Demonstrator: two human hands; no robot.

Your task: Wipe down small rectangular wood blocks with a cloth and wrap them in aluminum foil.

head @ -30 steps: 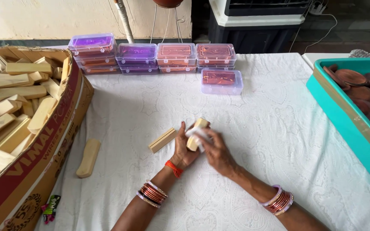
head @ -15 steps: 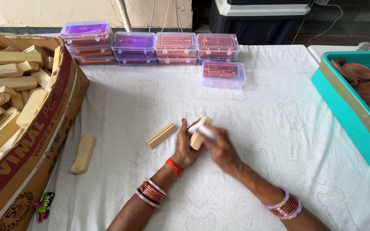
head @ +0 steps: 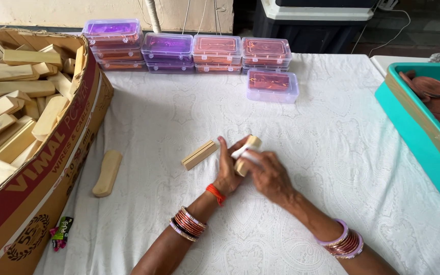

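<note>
1. Bench (head: 332,153) covered in a white patterned cloth; dark cabinet and cables behind it, pale wall at the back.
2. I see a big cardboard box (head: 52,168) at the left edge, full of pale wooden blocks. Teal tray (head: 408,117) at the right with brown round discs. Row of clear plastic boxes (head: 189,51) with purple and orange contents along the far side, one more (head: 272,85) set just in front of the row.
3. Left hand (head: 227,170) is closed round the lower end of a small wooden block (head: 247,153), near bench centre, tilted with its top end free.
4. Right hand (head: 266,173) has its fingers curled, pressing a small white piece (head: 243,152) against the block's side; cloth or paper, I cannot tell which. Both hands are clamped, not open.
5. Handling, my call: block looks light, stiff, dry, not fragile; smooth faces could slip, so take hold across the long flat sides near mid-length.
6. A second flat wooden block (head: 199,154) lies on the cloth just left of the left hand, not touching it.
7. A rounded wooden piece (head: 107,172) lies nearer the cardboard box, well apart from the hands.
8. Bangles on both wrists, orange thread on the left.
</note>
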